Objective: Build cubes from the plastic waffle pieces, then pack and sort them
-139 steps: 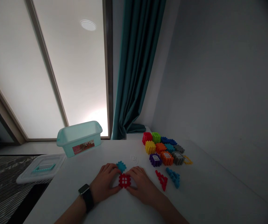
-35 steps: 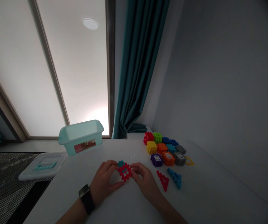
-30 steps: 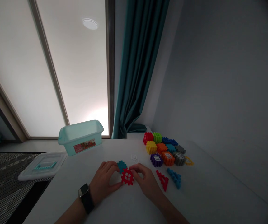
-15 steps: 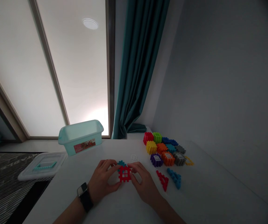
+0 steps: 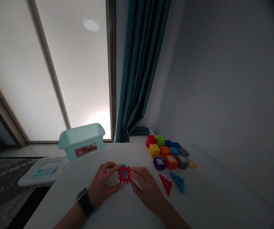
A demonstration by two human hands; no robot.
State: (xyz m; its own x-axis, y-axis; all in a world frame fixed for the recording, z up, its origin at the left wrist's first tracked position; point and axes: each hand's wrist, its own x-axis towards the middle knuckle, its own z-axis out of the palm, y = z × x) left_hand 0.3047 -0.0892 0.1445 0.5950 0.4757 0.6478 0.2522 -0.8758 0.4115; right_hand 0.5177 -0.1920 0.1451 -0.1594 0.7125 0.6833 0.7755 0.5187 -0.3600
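Head view: left hand [image 5: 103,181] and right hand [image 5: 146,188] pinch a red square [image 5: 124,180]; lower left, a teal bin [image 5: 84,142] stands open.

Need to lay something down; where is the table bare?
Bare: between tub and left hand, and right of the loose blue piece. Crowded: beyond it, among the coloured stacks, and between left hand and right hand, at the red square piece.

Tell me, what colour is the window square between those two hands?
The window square is bright red; the head view shows it best.
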